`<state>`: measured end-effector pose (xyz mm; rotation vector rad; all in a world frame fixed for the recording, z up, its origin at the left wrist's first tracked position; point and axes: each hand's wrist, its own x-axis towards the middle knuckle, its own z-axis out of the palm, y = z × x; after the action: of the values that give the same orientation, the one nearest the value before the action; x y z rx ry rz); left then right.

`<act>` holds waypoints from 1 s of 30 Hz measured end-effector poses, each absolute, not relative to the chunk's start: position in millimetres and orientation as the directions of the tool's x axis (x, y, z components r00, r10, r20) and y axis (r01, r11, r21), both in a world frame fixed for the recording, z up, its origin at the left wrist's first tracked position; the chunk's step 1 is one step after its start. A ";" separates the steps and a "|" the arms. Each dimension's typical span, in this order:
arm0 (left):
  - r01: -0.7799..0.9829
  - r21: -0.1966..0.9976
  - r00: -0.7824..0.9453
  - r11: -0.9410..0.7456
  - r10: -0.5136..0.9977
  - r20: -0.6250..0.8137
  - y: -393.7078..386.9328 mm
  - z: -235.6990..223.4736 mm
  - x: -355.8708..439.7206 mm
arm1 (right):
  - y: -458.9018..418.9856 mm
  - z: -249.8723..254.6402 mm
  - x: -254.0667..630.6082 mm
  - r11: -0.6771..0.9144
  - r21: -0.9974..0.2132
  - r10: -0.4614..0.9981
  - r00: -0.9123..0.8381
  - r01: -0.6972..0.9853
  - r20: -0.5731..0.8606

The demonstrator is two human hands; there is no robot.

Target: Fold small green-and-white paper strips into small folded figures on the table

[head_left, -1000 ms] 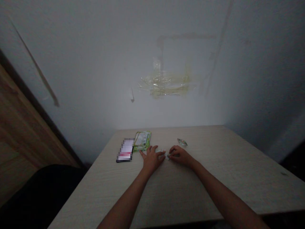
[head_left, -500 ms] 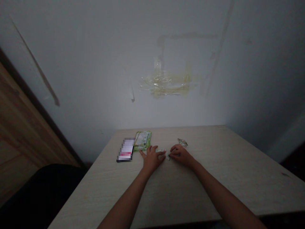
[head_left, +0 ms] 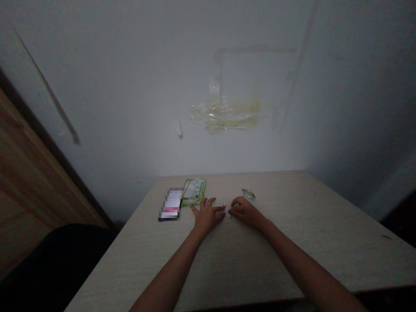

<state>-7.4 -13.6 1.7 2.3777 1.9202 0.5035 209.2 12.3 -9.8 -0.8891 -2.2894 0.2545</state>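
Observation:
My left hand (head_left: 206, 216) lies on the pale wooden table (head_left: 292, 242) with fingers spread flat, pressing on a small pale wrapper or paper piece (head_left: 224, 209). My right hand (head_left: 246, 210) rests just to its right, fingers curled in a pinch on the same small piece. What exactly the piece is stays too dim and small to tell. A green-edged packet (head_left: 194, 191) lies just beyond my left hand. A small folded wrapper (head_left: 248, 193) lies beyond my right hand.
A phone with a lit, blurred screen (head_left: 171, 204) lies left of the green packet. The table's far edge meets a white wall with yellowed tape remains (head_left: 227, 115). A wooden panel (head_left: 22, 173) stands at the left, a dark shape below it.

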 end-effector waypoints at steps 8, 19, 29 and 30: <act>0.940 0.258 0.166 -0.223 0.961 0.223 -13.7 1.4 -6.9 | 12.1 -10.9 207.4 0.726 -0.444 0.686 -0.502 0.525 0.527; 0.947 0.260 0.141 -0.187 0.972 0.186 -19.2 8.6 -4.4 | 22.1 -14.9 218.9 0.677 -0.586 0.732 -0.492 0.446 0.471; 0.946 0.256 0.152 -0.200 0.969 0.196 -19.0 8.6 -4.8 | 21.8 -19.4 215.1 0.692 -0.528 0.722 -0.481 0.492 0.497; 0.945 0.258 0.153 -0.202 0.968 0.197 -18.8 8.6 -5.0 | 22.3 -20.3 214.8 0.694 -0.526 0.720 -0.482 0.492 0.499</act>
<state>-5.0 -18.8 8.6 2.3286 1.9364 0.4919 214.8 22.3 -20.3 -0.9221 -2.1795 0.4063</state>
